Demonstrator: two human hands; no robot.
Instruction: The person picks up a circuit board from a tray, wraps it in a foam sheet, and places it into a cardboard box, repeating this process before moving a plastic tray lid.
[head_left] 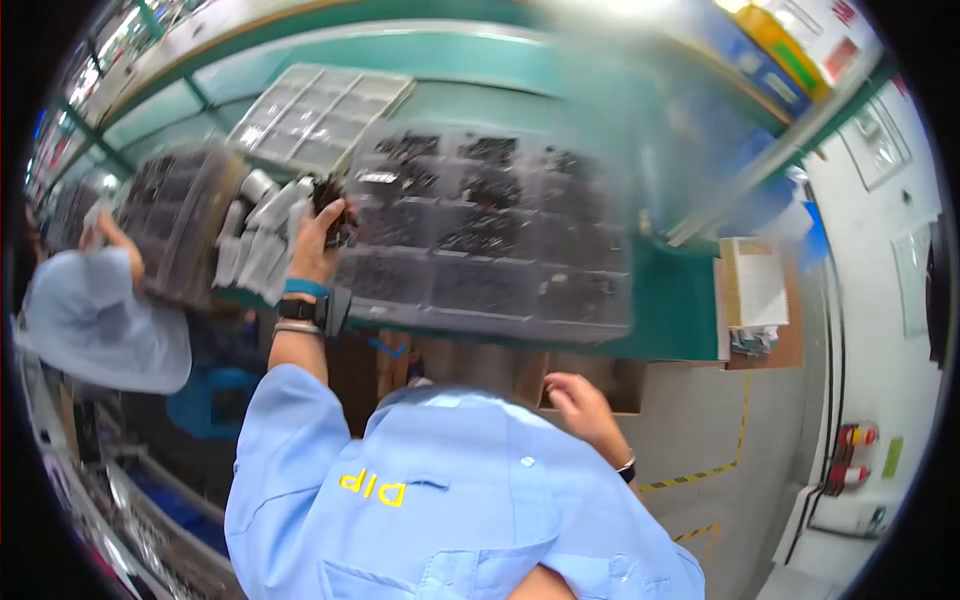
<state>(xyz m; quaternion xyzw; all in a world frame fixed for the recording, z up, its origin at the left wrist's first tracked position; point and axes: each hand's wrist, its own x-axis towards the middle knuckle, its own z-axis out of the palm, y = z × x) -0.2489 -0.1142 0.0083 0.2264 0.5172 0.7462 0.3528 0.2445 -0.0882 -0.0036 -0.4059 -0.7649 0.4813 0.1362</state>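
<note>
My left hand (316, 245) is closed around a bunch of small dark parts (332, 205); their exact kind is too blurred to tell. It reaches over the left edge of a clear compartment box (480, 316), whose sections hold many loose dark parts (480, 236). Just left of that hand lie several white wrapped bundles (262, 238). My right hand (582, 408) is off the box, low in front of the bench edge. Its fingers are loosely bent and apart, with nothing visible in them.
A clear divided tray (318, 112) leans at the back left. Another compartment box (172, 215) stands farther left, where a co-worker's hand (118, 242) reaches in. A green bench (675, 310) runs underneath. Cardboard boxes (780, 335) with papers stand at the right.
</note>
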